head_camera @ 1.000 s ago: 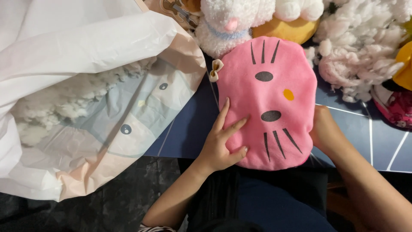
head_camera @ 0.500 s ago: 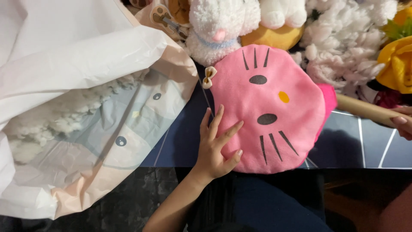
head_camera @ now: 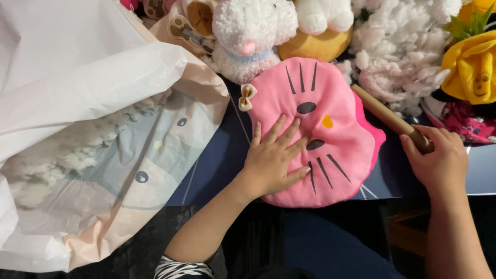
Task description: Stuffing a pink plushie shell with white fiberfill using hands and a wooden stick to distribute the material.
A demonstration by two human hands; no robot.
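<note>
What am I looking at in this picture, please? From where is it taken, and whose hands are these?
A camera on a person's head looks down at their own two bare hands. The left hand lies flat on a pink cat-face cushion on a dark blue table. The right hand grips a brown wooden stick. Behind are a white plush rabbit, fluffy white stuffing and a yellow plush flower. On the left lies a big plastic bag.

A big, soft plastic bag (head_camera: 103, 129) lies on the left. Its top part is white. Its lower part is see-through with a pale peach edge and small dark dots. White fluffy stuffing (head_camera: 62, 155) shows inside it. No labels, signs or screens show.
</note>
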